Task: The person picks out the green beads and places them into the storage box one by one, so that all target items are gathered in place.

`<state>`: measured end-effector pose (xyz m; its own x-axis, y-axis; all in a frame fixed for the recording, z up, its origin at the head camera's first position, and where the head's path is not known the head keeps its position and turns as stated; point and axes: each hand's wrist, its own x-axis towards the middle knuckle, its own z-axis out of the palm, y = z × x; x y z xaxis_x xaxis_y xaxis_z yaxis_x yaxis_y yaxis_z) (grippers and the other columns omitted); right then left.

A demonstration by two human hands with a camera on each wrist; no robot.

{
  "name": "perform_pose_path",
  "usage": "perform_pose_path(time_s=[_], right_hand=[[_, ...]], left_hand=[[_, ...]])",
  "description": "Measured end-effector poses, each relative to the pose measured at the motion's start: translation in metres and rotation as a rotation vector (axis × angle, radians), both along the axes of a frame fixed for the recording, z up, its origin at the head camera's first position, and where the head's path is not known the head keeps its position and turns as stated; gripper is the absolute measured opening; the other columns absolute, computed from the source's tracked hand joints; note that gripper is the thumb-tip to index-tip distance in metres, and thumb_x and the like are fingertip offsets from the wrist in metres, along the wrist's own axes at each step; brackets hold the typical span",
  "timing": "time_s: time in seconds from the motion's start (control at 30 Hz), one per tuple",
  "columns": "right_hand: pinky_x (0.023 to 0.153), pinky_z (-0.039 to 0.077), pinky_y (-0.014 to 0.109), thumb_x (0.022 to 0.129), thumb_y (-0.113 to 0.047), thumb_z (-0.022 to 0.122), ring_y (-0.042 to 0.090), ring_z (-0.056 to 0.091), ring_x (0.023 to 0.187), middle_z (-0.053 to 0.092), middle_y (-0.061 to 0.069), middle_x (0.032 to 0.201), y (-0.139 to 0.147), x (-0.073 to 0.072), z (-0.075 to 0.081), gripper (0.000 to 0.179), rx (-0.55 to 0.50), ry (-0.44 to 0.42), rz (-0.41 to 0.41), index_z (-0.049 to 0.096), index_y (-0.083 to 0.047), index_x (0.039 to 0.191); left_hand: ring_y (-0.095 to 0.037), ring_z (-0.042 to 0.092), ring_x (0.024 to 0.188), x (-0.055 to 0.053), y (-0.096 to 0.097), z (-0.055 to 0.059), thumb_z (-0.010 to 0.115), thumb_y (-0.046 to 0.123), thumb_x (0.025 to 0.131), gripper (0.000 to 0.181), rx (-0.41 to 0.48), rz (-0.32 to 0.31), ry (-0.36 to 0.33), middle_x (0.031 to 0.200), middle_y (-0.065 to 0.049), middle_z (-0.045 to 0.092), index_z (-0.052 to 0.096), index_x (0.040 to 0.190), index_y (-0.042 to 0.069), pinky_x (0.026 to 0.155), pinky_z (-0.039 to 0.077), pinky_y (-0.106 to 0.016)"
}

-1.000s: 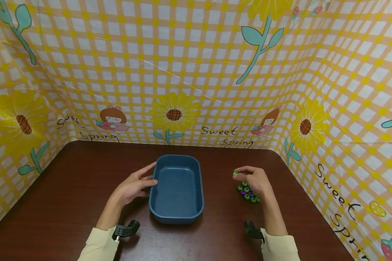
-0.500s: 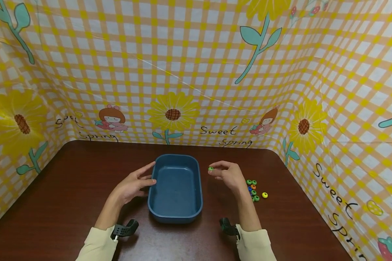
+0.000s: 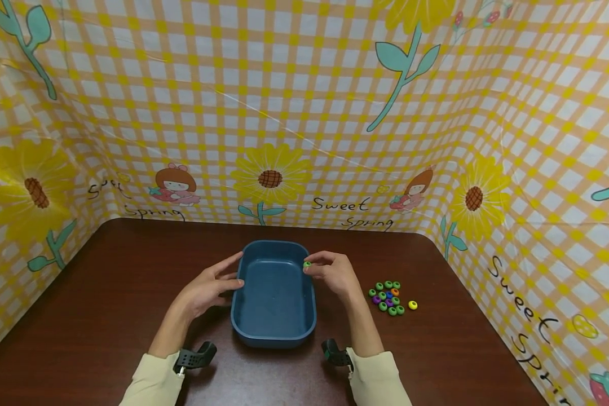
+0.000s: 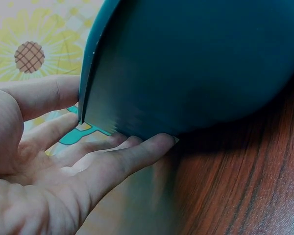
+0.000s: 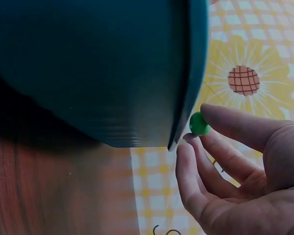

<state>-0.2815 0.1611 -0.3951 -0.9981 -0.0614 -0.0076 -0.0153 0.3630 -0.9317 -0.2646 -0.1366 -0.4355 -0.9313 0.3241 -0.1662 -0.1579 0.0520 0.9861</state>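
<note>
A deep blue rectangular plastic bin (image 3: 274,299) stands on the table. My left hand (image 3: 206,290) rests against its left side, thumb tip at the rim and the other fingers extended along the outer wall; the left wrist view shows these fingers (image 4: 132,159) nearly straight. My right hand (image 3: 335,273) is at the bin's right rim, pinching a green bead (image 3: 307,264) between thumb and fingertips. In the right wrist view the round bead (image 5: 199,124) is just beside the rim. No beads show inside the bin.
To the right lies a cluster of several green, purple, blue and orange beads (image 3: 389,295). One yellow bead (image 3: 413,305) sits apart at its right. Checked cloth (image 3: 335,141) with sunflowers encloses the dark wooden table (image 3: 106,293) at the back and sides.
My right hand has carried the green bead leftward from above the bead cluster to the bin's right rim, uncovering the cluster and the yellow bead. My left hand has stayed on the bin.
</note>
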Motion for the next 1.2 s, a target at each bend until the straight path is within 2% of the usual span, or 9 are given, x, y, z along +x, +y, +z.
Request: perform_pose_path(time_s=[0.1,0.3,0.5,0.83,1.2], right_hand=[[0.094,0.056,0.052,0.089,-0.009,0.075,0.023,0.072,0.091,0.076,0.013,0.102,-0.002,0.000,-0.003,0.024,0.018,0.008,-0.005,0.075,0.001,0.110],[0.085,0.055,0.042,0.088,-0.012,0.077,0.018,0.066,0.087,0.076,0.009,0.098,-0.004,-0.001,-0.007,0.020,0.066,0.024,-0.024,0.077,-0.003,0.106],[0.081,0.054,0.035,0.087,-0.012,0.077,0.017,0.066,0.086,0.077,0.006,0.095,-0.006,0.000,-0.011,0.019,0.065,0.028,-0.045,0.078,-0.005,0.104],[0.086,0.056,0.042,0.088,-0.013,0.077,0.017,0.068,0.088,0.077,0.004,0.094,-0.009,0.002,-0.012,0.017,0.072,0.031,-0.060,0.079,-0.009,0.104],[0.082,0.056,0.036,0.087,-0.013,0.077,0.018,0.067,0.088,0.077,0.003,0.094,-0.010,0.003,-0.012,0.015,0.100,0.039,-0.059,0.080,-0.011,0.103]], left_hand=[[-0.048,0.045,0.140,0.000,0.000,-0.001,0.061,0.009,0.100,0.072,-0.005,0.005,0.001,0.159,-0.029,0.036,0.027,0.162,0.025,0.103,0.045,-0.067],[-0.048,0.045,0.140,0.001,0.000,0.000,0.061,0.008,0.100,0.072,-0.007,0.012,0.002,0.159,-0.029,0.036,0.027,0.162,0.024,0.103,0.044,-0.069],[-0.049,0.044,0.140,0.003,0.000,0.002,0.061,0.006,0.100,0.074,-0.001,-0.001,0.008,0.158,-0.030,0.036,0.026,0.162,0.022,0.103,0.044,-0.069],[-0.049,0.048,0.137,0.003,-0.002,0.003,0.060,0.003,0.099,0.076,0.028,-0.044,0.018,0.159,-0.031,0.033,0.023,0.163,0.018,0.100,0.048,-0.066],[-0.049,0.050,0.136,0.000,-0.004,-0.003,0.062,0.005,0.099,0.074,0.018,-0.037,0.034,0.159,-0.028,0.035,0.026,0.162,0.018,0.099,0.049,-0.065]])
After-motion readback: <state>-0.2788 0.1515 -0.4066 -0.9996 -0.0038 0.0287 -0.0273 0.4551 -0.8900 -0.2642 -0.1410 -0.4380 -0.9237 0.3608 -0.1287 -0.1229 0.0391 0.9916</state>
